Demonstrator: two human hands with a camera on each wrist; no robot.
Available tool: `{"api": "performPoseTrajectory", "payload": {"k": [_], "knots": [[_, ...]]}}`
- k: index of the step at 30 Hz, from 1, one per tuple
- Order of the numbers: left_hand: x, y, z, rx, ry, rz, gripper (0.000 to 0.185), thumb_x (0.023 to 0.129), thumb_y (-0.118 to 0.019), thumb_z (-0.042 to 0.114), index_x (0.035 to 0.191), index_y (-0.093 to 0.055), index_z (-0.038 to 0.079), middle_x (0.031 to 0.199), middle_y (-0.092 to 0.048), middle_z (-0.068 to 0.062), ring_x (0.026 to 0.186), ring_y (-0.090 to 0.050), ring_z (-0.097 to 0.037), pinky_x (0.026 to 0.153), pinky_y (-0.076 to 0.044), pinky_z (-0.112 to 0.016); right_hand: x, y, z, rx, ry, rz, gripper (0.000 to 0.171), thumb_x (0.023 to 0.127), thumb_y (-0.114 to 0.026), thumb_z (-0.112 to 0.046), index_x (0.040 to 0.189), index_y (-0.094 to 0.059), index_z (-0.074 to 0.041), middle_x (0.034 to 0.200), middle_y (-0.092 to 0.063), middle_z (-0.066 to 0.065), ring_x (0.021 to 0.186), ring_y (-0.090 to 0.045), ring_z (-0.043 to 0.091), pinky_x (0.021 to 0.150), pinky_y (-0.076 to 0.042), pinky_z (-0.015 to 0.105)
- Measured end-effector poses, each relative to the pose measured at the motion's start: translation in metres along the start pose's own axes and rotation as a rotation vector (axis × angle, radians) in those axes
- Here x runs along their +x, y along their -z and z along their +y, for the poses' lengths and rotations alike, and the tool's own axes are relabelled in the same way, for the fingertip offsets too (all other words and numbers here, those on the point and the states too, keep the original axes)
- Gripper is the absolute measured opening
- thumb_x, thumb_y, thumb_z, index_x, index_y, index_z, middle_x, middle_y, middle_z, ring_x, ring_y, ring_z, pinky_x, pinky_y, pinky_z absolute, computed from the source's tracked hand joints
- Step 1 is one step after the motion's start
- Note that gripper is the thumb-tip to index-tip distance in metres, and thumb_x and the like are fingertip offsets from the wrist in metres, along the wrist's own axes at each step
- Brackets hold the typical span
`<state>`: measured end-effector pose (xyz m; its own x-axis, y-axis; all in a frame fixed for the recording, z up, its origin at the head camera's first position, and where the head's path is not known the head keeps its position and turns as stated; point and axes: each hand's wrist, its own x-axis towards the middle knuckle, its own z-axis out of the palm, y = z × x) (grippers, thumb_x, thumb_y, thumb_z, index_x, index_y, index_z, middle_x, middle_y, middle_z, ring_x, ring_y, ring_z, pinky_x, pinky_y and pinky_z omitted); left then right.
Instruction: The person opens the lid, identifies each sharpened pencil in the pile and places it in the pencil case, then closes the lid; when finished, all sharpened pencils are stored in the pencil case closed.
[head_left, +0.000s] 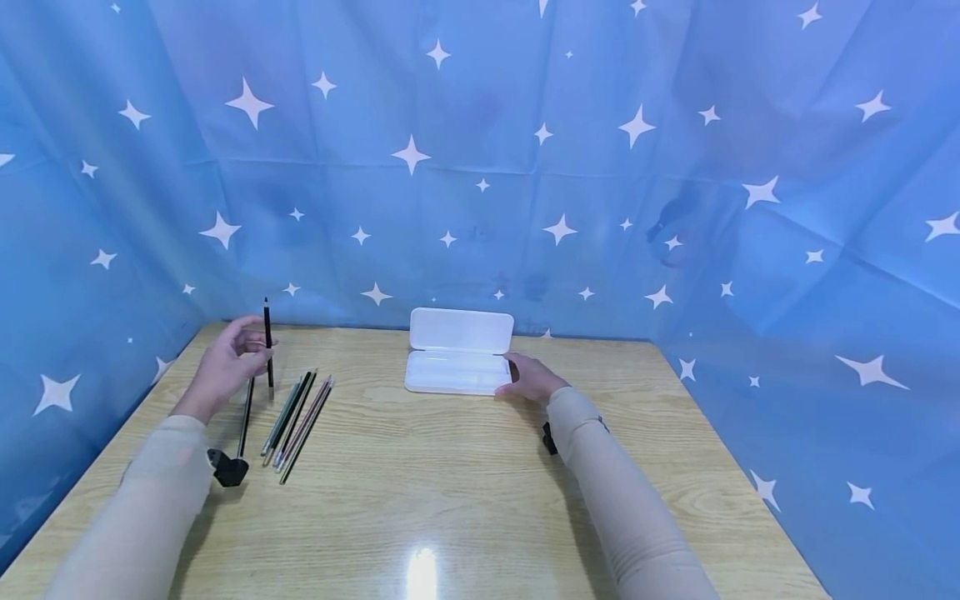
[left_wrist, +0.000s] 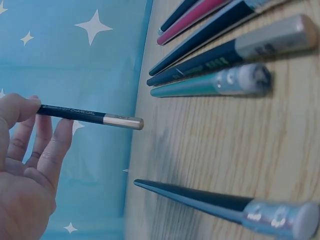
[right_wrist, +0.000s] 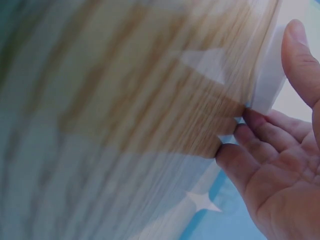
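Note:
My left hand (head_left: pixel 231 360) pinches a black charcoal pencil (head_left: pixel 267 337) between thumb and fingers at the table's left. It stands nearly upright in the head view; its silver end band shows in the left wrist view. Below this hand lies a single dark pencil (left_wrist: pixel 195 197) with a shiny end. Just right of it rests a loose row of pencils (head_left: pixel 302 425), several dark ones, a green one and a pink one. My right hand (head_left: pixel 531 379) holds the right end of a white pencil case (head_left: pixel 453 382), thumb at the front corner, fingers at the edge behind. The case's lid (head_left: pixel 461 331) is raised.
A wooden table (head_left: pixel 450 475) carries everything. Blue star-patterned cloth (head_left: pixel 480 167) hangs along its back and both sides. A black wrist device (head_left: pixel 228 468) sits under the left sleeve, close to the single pencil's near end.

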<state>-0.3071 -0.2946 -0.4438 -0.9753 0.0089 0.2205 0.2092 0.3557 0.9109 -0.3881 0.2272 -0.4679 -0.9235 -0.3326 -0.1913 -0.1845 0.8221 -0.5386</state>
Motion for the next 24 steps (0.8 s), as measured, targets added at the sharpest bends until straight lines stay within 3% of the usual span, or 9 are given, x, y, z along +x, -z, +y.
{"api": "performPoseTrajectory", "payload": {"k": [8, 11, 18, 24], "knots": [[-0.003, -0.003, 0.001, 0.007, -0.065, 0.056, 0.051, 0.102, -0.062, 0.010, 0.149, -0.041, 0.012, 0.114, -0.063, 0.007, 0.100, -0.056, -0.006, 0.077, -0.057, -0.019, -0.002, -0.001, -0.001, 0.011, 0.017, -0.009, 0.081, 0.092, -0.077, -0.035, 0.158, -0.036, -0.014, 0.159, -0.040, 0.011, 0.147, -0.035, 0.032, 0.117, -0.033, 0.050], [-0.001, -0.007, 0.001, 0.028, -0.090, 0.063, 0.051, 0.102, -0.061, 0.010, 0.149, -0.041, 0.012, 0.111, -0.062, 0.009, 0.099, -0.057, -0.006, 0.076, -0.057, -0.020, -0.003, 0.001, 0.001, 0.009, 0.008, -0.008, 0.082, 0.092, -0.077, -0.035, 0.159, -0.034, -0.013, 0.160, -0.038, 0.012, 0.148, -0.033, 0.033, 0.117, -0.032, 0.051], [0.006, -0.014, 0.003, 0.035, -0.107, 0.079, 0.055, 0.101, -0.062, 0.009, 0.151, -0.039, 0.007, 0.113, -0.064, -0.002, 0.099, -0.058, -0.007, 0.076, -0.057, -0.019, -0.006, 0.004, 0.005, 0.017, 0.015, -0.004, 0.083, 0.092, -0.077, -0.035, 0.159, -0.033, -0.012, 0.160, -0.037, 0.013, 0.148, -0.033, 0.035, 0.117, -0.032, 0.052], [0.005, -0.013, 0.003, 0.027, -0.098, 0.092, 0.056, 0.101, -0.062, 0.005, 0.152, -0.038, 0.006, 0.108, -0.063, 0.009, 0.098, -0.057, -0.005, 0.077, -0.058, -0.021, -0.005, 0.002, -0.002, 0.018, 0.030, -0.010, 0.078, 0.093, -0.076, -0.034, 0.157, -0.037, -0.013, 0.158, -0.041, 0.011, 0.146, -0.036, 0.032, 0.117, -0.033, 0.051]]}}
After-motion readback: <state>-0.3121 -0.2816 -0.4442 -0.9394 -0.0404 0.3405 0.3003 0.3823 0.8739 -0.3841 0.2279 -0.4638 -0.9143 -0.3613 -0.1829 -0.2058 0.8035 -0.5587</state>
